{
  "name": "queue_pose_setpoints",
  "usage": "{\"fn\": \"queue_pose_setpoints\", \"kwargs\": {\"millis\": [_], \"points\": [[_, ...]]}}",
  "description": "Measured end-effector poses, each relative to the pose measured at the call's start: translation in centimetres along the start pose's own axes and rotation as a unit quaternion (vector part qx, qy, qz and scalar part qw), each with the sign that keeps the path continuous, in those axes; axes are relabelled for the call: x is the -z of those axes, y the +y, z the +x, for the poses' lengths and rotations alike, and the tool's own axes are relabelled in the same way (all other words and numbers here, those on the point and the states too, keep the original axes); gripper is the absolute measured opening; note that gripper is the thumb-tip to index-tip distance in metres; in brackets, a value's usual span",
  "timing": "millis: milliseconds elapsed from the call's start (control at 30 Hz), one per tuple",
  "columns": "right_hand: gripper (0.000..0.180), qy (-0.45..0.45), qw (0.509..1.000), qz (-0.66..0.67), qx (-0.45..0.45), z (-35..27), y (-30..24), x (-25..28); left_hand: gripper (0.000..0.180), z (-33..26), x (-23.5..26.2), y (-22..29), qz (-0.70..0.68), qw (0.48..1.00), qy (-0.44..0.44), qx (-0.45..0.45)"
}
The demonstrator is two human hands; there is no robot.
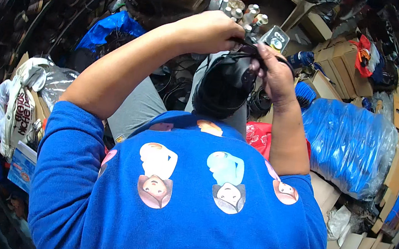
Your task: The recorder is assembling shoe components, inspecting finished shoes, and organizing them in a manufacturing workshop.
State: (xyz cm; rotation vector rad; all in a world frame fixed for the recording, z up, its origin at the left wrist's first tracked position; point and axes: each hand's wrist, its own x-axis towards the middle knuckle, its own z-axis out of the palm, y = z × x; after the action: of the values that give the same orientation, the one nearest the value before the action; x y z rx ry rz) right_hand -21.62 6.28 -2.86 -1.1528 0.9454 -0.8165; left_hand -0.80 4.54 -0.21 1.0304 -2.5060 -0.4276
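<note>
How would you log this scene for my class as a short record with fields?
Left hand: pinching a dark part of the black item
Right hand: gripping the black item
Item type: unclear
Item position: over the lap
Beyond hands: bottle-like containers
Right side: blue bundle in clear plastic
Clothing: blue top, grey trousers

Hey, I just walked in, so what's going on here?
A person in a blue shirt is handling a black item, possibly a shoe, held out in front. The left hand and right hand both grip dark material at its far end, close together; the exact hold is partly hidden. Just beyond them stand some bottles, and off to the right are a blue plastic-wrapped bundle and cardboard boxes.
</note>
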Motion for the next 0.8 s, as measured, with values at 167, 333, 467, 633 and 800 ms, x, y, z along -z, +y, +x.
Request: {"fn": "queue_pose_setpoints", "kwargs": {"millis": [167, 333, 467, 633, 800], "points": [[0.020, -0.014, 0.999, -0.052, 0.009, -0.3, -0.7, 1.1, 0.022, -3.4, 0.5, 2.5, -0.049, 0.991, -0.002, -0.124], [0.017, -0.068, 0.967, -0.240, 0.055, -0.1, -2.0, 0.0, 0.049, 0.2, 0.2, -0.4, -0.403, 0.904, 0.003, 0.147], [0.018, 0.010, 0.858, -0.402, 0.319, 0.3, -0.8, -1.0, 0.033, 2.5, -2.7, -2.1, -0.382, 0.893, -0.116, 0.207], [0.016, 0.111, 0.759, -0.478, 0.429, 0.2, 1.3, -0.9, 0.043, 2.9, -4.0, -2.1, -0.350, 0.918, -0.158, 0.096], [0.018, 0.076, 0.788, -0.441, 0.423, -0.2, 1.7, 0.0, 0.034, 2.3, -4.1, -1.4, -0.239, 0.961, -0.108, 0.088]]}}
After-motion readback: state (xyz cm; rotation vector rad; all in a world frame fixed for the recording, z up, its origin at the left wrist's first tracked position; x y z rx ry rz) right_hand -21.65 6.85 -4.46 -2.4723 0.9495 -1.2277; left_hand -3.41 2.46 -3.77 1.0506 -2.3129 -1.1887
